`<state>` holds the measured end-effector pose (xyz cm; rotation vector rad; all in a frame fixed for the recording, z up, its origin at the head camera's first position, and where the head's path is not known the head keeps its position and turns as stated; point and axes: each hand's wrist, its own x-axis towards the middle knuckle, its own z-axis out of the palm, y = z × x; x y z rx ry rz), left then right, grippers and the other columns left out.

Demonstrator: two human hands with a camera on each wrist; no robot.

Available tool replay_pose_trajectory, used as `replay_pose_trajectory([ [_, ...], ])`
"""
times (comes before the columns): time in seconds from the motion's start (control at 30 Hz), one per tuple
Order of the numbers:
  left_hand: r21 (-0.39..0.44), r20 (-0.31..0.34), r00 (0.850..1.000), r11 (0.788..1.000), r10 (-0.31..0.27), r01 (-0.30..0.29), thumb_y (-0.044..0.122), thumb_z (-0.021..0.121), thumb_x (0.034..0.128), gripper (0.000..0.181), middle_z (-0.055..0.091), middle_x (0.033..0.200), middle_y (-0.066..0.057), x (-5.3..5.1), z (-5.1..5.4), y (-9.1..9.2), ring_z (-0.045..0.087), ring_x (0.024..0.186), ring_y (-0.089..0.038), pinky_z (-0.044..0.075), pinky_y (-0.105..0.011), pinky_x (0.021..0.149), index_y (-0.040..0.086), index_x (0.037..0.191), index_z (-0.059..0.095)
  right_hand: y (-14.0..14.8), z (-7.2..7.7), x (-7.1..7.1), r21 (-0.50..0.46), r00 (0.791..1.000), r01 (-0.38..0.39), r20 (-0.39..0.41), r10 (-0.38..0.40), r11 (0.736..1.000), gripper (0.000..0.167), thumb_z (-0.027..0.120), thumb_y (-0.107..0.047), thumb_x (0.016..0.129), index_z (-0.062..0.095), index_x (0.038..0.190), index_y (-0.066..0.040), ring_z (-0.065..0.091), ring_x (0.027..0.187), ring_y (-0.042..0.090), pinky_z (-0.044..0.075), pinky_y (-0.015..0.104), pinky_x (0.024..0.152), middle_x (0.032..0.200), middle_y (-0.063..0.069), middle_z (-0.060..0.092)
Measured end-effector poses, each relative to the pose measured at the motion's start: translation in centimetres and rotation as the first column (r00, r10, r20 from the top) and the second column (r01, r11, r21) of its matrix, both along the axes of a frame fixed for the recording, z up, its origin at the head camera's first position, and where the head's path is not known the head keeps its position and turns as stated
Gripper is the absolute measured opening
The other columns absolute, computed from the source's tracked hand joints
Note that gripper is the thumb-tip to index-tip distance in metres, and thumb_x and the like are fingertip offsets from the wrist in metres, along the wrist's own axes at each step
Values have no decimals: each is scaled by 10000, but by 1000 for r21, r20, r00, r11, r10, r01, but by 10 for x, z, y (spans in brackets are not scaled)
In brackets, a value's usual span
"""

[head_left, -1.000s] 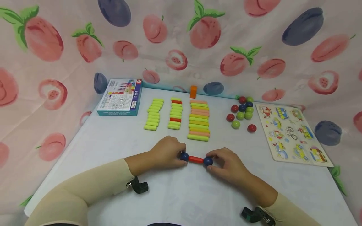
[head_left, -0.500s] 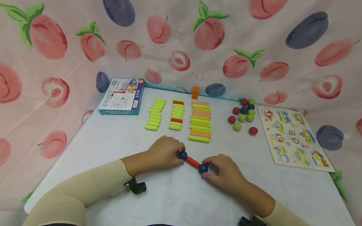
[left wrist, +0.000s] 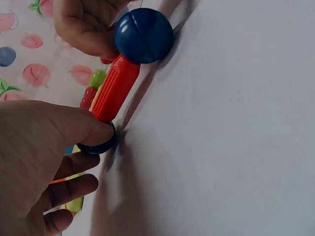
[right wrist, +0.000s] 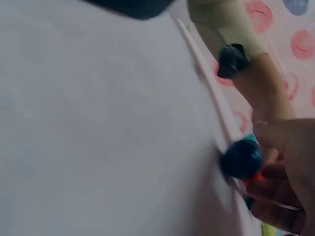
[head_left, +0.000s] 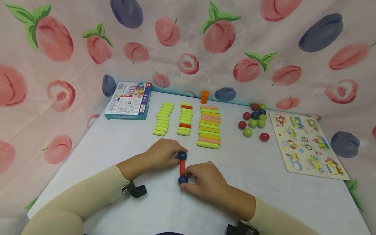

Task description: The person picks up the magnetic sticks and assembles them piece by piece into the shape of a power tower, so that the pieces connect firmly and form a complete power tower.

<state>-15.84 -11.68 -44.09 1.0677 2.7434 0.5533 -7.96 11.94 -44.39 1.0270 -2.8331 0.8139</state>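
A red stick (head_left: 182,167) joins two dark blue balls and lies pointing away from the person in the head view. My left hand (head_left: 163,153) pinches the far blue ball (head_left: 182,155) between thumb and fingers. The near blue ball (head_left: 182,180) is pinched by my right hand (head_left: 207,181). In the left wrist view the left thumb covers part of its ball (left wrist: 98,145), while the other ball (left wrist: 143,35) shows a groove across it. The right wrist view is blurred; one ball (right wrist: 243,159) shows beside the right hand (right wrist: 290,172).
Beyond the hands lie three columns of sticks: green (head_left: 162,120), green with red (head_left: 184,119), and mixed colours (head_left: 209,127). Loose balls (head_left: 252,123) and a picture board (head_left: 308,143) are at the right. A box (head_left: 129,100) stands back left, an orange block (head_left: 204,97) at the rear.
The stick with its balls has turned from lying crosswise to pointing away from the person. My right hand has moved left and nearer; my left hand has shifted slightly left, both still pinching.
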Motion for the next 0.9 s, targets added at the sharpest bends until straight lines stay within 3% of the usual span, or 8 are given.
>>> replay_pose_trajectory([
  [0.1, 31, 22, 1000, 1000, -4, 4, 213, 829, 924, 402, 764, 1205, 68, 1, 3, -6, 671, 1147, -141, 494, -408, 949, 222, 1321, 771, 4, 10, -26, -16, 998, 66, 18, -65, 998, 251, 838, -350, 934, 793, 1122, -190, 652, 847, 49, 524, 294, 772, 958, -123, 750],
  [0.2, 36, 29, 999, 999, -12, 11, 212, 834, 921, 403, 763, 1216, 82, 0, 4, -12, 665, 1170, -144, 490, -400, 958, 231, 1318, 773, 4, 20, -66, 45, 985, 165, -64, -162, 985, 262, 810, -299, 959, 787, 1179, -158, 686, 940, 134, 563, 357, 867, 1020, -63, 770],
  [0.33, 38, 32, 999, 999, -35, 34, 181, 827, 913, 406, 763, 1211, 88, -1, 3, -17, 658, 1170, -151, 488, -407, 964, 237, 1312, 777, -12, 23, -114, 250, 965, 222, -191, -177, 942, 330, 816, -338, 960, 776, 1249, -183, 667, 1035, 214, 496, 434, 928, 1094, -19, 752],
  [0.43, 37, 40, 998, 998, -45, 44, 168, 819, 909, 410, 762, 1194, 96, -2, 1, -21, 650, 1147, -145, 486, -404, 956, 242, 1310, 779, -28, 17, -133, 422, 974, 195, -189, -125, 885, 345, 799, -396, 969, 775, 1264, -220, 606, 993, 222, 447, 423, 886, 1061, -19, 693],
  [0.53, 32, 39, 998, 998, -47, 46, 160, 813, 900, 411, 765, 1177, 98, -1, 1, -25, 650, 1127, -139, 486, -400, 957, 240, 1302, 784, -40, 8, -140, 520, 978, 188, -176, -110, 833, 321, 784, -431, 972, 788, 1228, -237, 556, 952, 221, 409, 411, 862, 999, -26, 641],
  [0.67, 28, 27, 999, 999, -37, 36, 139, 810, 888, 415, 769, 1164, 94, -1, 1, -31, 656, 1128, -142, 491, -409, 976, 227, 1293, 788, -48, 2, -141, 540, 972, 223, -186, -143, 812, 244, 804, -409, 958, 786, 1124, -231, 537, 914, 221, 398, 409, 845, 932, -37, 630],
  [0.77, 33, 39, 999, 999, -18, 16, 135, 814, 893, 422, 766, 1183, 97, -2, 0, -36, 653, 1159, -145, 493, -425, 998, 228, 1303, 784, -47, 4, -137, 522, 976, 214, -150, -158, 826, 206, 817, -372, 947, 766, 1065, -211, 533, 885, 224, 414, 406, 842, 889, -40, 658],
  [0.9, 51, 60, 998, 999, -3, 0, 173, 805, 914, 415, 753, 1219, 117, -3, -2, -40, 639, 1198, -132, 483, -431, 1029, 244, 1321, 772, -34, 13, -120, 431, 982, 165, 9, -187, 887, 206, 831, -353, 922, 772, 1041, -196, 565, 859, 196, 479, 369, 849, 864, -59, 696],
])
